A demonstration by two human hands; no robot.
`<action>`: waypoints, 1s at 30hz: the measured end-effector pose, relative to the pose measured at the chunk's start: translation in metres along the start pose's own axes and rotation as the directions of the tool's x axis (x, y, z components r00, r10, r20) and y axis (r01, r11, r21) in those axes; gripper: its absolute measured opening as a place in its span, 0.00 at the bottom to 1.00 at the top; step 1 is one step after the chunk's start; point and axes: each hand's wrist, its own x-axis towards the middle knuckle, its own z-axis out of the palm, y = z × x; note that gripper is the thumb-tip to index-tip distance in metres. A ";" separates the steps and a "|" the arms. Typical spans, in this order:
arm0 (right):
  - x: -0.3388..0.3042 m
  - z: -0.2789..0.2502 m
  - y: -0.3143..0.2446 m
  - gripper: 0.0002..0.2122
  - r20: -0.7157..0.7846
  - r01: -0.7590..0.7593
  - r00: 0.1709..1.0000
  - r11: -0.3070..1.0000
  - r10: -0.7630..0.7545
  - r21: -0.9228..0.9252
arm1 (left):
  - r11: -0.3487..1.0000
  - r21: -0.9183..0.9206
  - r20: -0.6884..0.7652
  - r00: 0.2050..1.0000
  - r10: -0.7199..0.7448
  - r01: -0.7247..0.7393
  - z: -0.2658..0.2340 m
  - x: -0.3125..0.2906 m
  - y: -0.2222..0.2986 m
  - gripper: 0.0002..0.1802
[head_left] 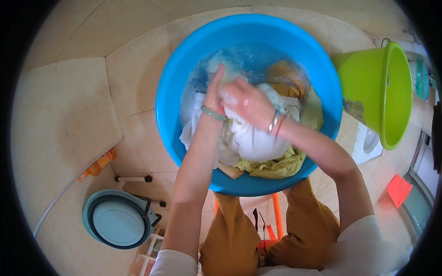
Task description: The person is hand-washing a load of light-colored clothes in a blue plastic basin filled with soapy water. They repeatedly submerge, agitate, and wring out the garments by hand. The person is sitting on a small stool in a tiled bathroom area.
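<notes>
A large blue basin [168, 108] holds sudsy water [251, 55] and wet laundry. Both hands are together over a soaked white garment [260, 142], which bunches up between them. My left hand [215, 92], with a green bangle at the wrist, has its thumb pointing up; its other fingers are mostly hidden behind the cloth and the other hand. Fingers curled into the fabric, my right hand [248, 101] presses against the left, slightly blurred; a silver bangle and red string circle that wrist. Yellow-green cloth [278, 166] lies at the near side, brown cloth [285, 78] at the far right.
A lime-green bucket [359, 83] leans on its side at the right, near a white squat toilet [368, 140]. At lower left stand a grey-blue folding basin [117, 223] and an orange bottle [99, 164]. A red-orange object [398, 190] is at the right.
</notes>
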 end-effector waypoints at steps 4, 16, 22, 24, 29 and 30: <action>-0.028 -0.019 -0.057 0.11 -0.056 0.237 0.969 0.968 -0.242 -0.082 | 0.990 -0.100 0.280 0.958 -0.065 0.096 0.017 -0.018 -0.008 0.18; 0.020 -0.009 -0.057 0.07 -0.392 0.211 0.887 0.969 -0.244 -0.126 | 0.791 0.506 -0.044 0.905 0.423 -0.345 0.029 -0.027 -0.046 0.19; 0.016 -0.008 0.059 0.05 -0.211 -0.013 0.976 0.945 -0.059 -0.327 | 0.996 -0.074 -0.376 0.926 0.022 -0.054 0.088 -0.058 -0.039 0.12; 0.026 0.000 0.077 0.08 -0.231 -0.218 0.957 0.959 0.174 -0.180 | 0.978 0.201 -0.481 0.865 0.144 -0.052 0.064 -0.038 -0.040 0.12; 0.023 0.000 0.113 0.13 -0.354 -0.551 0.768 0.832 0.534 0.059 | 0.983 -0.074 -0.186 0.971 0.152 -0.168 0.020 -0.015 -0.009 0.20; 0.022 0.007 0.106 0.14 -0.226 -0.473 0.864 0.879 0.449 -0.060 | 0.985 -0.031 -0.185 0.969 0.161 -0.170 -0.001 -0.010 -0.007 0.20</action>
